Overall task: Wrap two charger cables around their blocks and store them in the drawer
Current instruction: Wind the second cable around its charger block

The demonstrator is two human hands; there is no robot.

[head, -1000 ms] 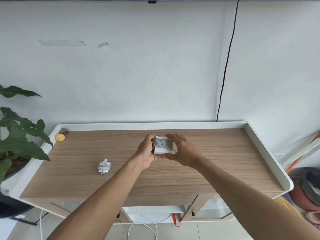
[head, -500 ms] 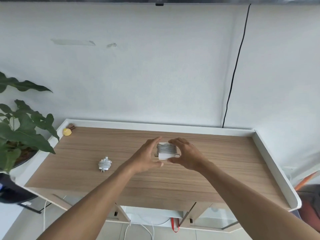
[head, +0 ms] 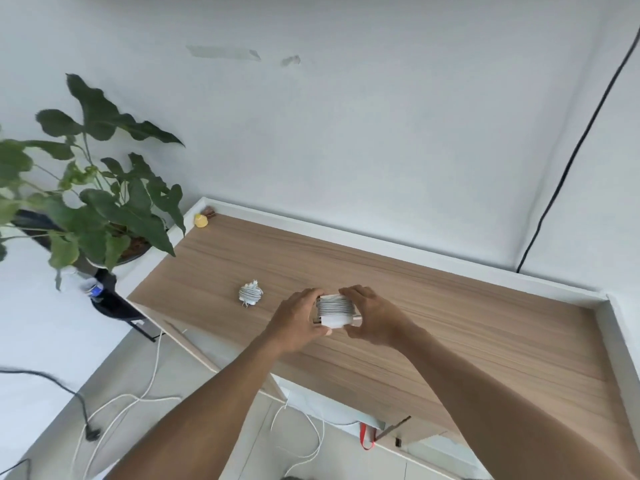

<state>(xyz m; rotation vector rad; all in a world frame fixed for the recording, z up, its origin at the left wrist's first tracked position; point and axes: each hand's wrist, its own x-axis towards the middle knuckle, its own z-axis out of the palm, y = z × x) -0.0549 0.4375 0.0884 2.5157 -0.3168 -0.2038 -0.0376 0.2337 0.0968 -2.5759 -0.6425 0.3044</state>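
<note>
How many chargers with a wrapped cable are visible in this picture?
2. The large charger is held between the left hand and the right hand above the table; the small charger lies on the table, to its left. I see no others.

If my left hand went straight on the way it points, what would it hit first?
The white cable-wrapped charger block that your left hand grips, with the right hand apparently just beyond it.

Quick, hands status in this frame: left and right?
Left hand: holding the cable-wrapped charger block by its left side.
Right hand: holding the same block by its right side.
</note>
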